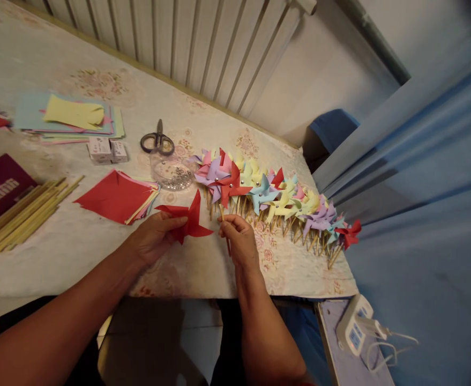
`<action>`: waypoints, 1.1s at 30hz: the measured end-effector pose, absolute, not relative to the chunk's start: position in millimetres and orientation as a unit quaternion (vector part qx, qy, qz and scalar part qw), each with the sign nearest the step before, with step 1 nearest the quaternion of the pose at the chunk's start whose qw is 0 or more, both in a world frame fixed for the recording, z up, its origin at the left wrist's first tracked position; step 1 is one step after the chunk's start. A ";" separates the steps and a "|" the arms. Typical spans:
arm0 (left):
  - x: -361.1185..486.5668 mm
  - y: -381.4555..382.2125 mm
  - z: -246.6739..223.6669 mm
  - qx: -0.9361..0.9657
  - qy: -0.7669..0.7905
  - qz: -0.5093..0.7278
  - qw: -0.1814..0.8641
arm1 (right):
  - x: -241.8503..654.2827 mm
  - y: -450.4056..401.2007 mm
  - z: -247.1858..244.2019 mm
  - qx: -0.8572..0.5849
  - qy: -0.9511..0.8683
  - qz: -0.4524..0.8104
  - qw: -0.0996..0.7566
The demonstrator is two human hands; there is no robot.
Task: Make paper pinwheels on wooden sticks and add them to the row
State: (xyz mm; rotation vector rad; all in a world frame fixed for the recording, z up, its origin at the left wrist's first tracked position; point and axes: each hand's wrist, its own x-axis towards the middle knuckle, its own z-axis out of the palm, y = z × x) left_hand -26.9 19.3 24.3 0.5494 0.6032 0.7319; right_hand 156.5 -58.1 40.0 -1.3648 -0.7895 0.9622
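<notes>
Near the front edge of the flowered tablecloth (207, 281), the left hand (152, 238) grasps a red paper pinwheel (193, 221) by one side, thumb on top and fingers curled beneath; the vanes spread toward the right hand (241, 238), whose thumb and forefinger pinch a thin wooden stick (229, 246), with its upper end close to the row of mounted paper pinwheels (261, 193); whether that end touches them, I cannot tell. The paper looks light and easily creased, so a grip low on the folds, clear of the vane tips, would serve best; the stick would be steadier pinched near its upper end, with the pinwheel's centre squared to it; too firm a squeeze could flatten the curls. A clear round dish (173, 179) of small metal fasteners sits just beyond the left hand, within easy reach; red-topped paper squares (117, 197) lie beside it, best kept out from under the forearm.
</notes>
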 end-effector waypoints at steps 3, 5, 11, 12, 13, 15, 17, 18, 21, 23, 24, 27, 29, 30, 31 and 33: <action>-26.2 18.8 24.2 0.265 0.292 0.345 0.852 | 153.5 -56.0 37.5 -0.570 -0.322 0.438 0.616; -25.8 18.4 24.5 0.269 0.301 0.341 0.849 | 151.2 -55.4 38.3 -0.550 -0.313 0.462 0.621; -24.9 17.2 25.6 0.273 0.317 0.347 0.840 | 147.6 -55.4 40.1 -0.565 -0.278 0.456 0.629; -24.7 17.1 26.0 0.272 0.318 0.346 0.840 | 147.6 -55.5 39.8 -0.574 -0.273 0.448 0.629; -24.4 16.9 26.6 0.270 0.318 0.345 0.841 | 147.7 -55.5 39.4 -0.580 -0.270 0.442 0.629; -24.0 16.7 27.6 0.265 0.315 0.344 0.844 | 147.8 -55.4 38.8 -0.587 -0.270 0.438 0.626; -23.6 16.5 28.2 0.262 0.306 0.344 0.848 | 147.7 -55.3 38.5 -0.589 -0.273 0.438 0.622; -23.4 16.5 28.1 0.261 0.302 0.343 0.850 | 147.5 -55.2 38.5 -0.589 -0.276 0.439 0.620; -23.1 16.5 27.5 0.263 0.302 0.339 0.852 | 146.8 -54.9 39.0 -0.590 -0.285 0.435 0.617; -23.0 16.6 27.1 0.266 0.302 0.338 0.851 | 146.3 -54.6 39.7 -0.595 -0.292 0.429 0.614; -23.0 16.6 26.9 0.268 0.301 0.338 0.850 | 146.0 -54.6 40.1 -0.597 -0.295 0.426 0.612; -22.8 16.5 26.4 0.269 0.304 0.338 0.849 | 145.3 -54.6 41.2 -0.602 -0.295 0.420 0.611; -22.8 16.2 26.1 0.269 0.306 0.337 0.849 | 144.8 -54.9 41.7 -0.604 -0.292 0.418 0.613; -22.7 15.9 26.1 0.269 0.306 0.337 0.849 | 144.6 -55.0 41.8 -0.605 -0.290 0.416 0.614; -22.7 15.5 26.4 0.269 0.305 0.336 0.850 | 144.5 -55.2 42.0 -0.606 -0.289 0.415 0.614; -22.7 14.5 27.7 0.266 0.304 0.335 0.851 | 144.2 -55.4 42.2 -0.606 -0.289 0.415 0.614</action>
